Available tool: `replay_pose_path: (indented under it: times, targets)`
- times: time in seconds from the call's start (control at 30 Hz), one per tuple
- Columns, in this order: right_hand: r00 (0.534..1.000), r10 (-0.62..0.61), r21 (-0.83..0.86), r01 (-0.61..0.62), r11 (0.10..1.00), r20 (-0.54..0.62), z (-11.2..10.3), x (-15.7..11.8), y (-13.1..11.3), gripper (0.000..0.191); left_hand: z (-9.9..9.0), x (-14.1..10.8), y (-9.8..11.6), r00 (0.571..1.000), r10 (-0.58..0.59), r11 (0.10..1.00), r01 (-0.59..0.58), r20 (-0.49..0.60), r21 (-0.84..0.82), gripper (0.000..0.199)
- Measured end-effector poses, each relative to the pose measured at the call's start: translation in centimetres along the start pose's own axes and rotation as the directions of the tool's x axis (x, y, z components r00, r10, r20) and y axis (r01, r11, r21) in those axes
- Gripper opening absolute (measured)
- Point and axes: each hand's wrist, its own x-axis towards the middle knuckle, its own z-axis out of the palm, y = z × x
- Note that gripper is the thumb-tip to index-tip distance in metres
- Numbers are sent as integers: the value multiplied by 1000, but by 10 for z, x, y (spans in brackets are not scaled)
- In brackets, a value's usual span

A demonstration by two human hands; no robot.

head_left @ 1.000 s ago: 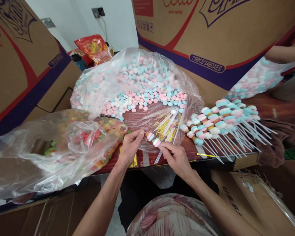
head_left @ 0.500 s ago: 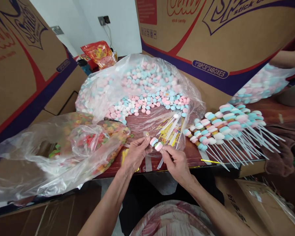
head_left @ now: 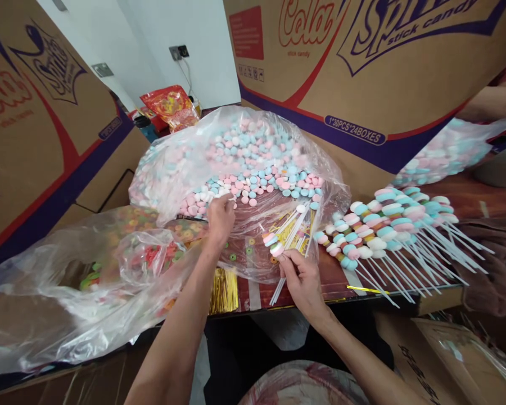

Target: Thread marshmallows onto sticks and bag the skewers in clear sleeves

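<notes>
currently, your right hand [head_left: 302,278] has its grip closed, thumb and fingertips pinching the near end of a short candy skewer [head_left: 273,243]. the skewer sits tilted above the front part of the clear sheet, its pink, white and blue pieces pointing away from you.

your left hand [head_left: 221,218] reaches to the near edge of the loose pastel candies [head_left: 253,183], fingers bent down at them; you cannot tell from this view whether its grip has a piece.

- beyond both hands: big clear bag [head_left: 236,132], candies inside and spilling from its mouth.
- just beyond your right hand: white and yellow sticks [head_left: 294,228], in a loose heap.
- between your hands: a few ring candies [head_left: 233,257], lying apart.
- left: second clear bag [head_left: 122,264], with coloured rings.
- near edge of the worktop [head_left: 331,281]: gold ties [head_left: 224,291], bunched.
- right: filled candy sticks [head_left: 379,225], piled side by side, white ends towards you.
- far right: another person's arm [head_left: 495,104], behind the large carton [head_left: 362,84].
</notes>
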Motion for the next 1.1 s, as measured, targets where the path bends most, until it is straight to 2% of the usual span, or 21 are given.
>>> replay_pose_path:
  times: [0.07,0.1,0.23,0.37,0.43,0.57,0.67,0.8,0.87,0.97,1.1]
  targets:
    - [1000,18,2,-18,1000,2,1,-1,2,28,9,20,-4,999,38,964,-38,3,263,32]
    - [1000,24,1,-24,1000,7,1,-2,3,27,14,25,-5,999,43,950,-45,13,310,33]
    - [998,51,4,-52,999,26,1,-4,5,25,26,23,-11,995,60,928,-84,76,363,35]
    - [997,66,10,-67,998,28,1,-4,5,25,22,10,-21,992,102,920,-124,78,372,32]
    - [998,62,10,-63,998,20,1,-3,4,26,18,3,-25,987,140,925,-159,77,347,30]
    - [998,65,2,-65,998,21,0,-3,2,26,13,-10,-29,955,219,949,-256,199,185,22]
    - [998,60,-8,-60,998,20,-1,-4,2,27,8,-12,-30,971,170,977,-188,167,102,22]
    - [998,65,-8,-65,998,26,0,-4,5,25,3,-6,-31,988,123,986,-132,89,99,27]
    - [997,67,-6,-67,998,30,1,-4,6,25,6,-4,-30,982,152,983,-162,110,88,26]
    - [997,65,-11,-65,998,35,2,-4,7,25,15,-5,-24,957,214,974,-224,197,29,23]
    - [997,62,-11,-61,998,37,2,-5,6,23,25,-2,-19,962,157,982,-128,225,-139,17]
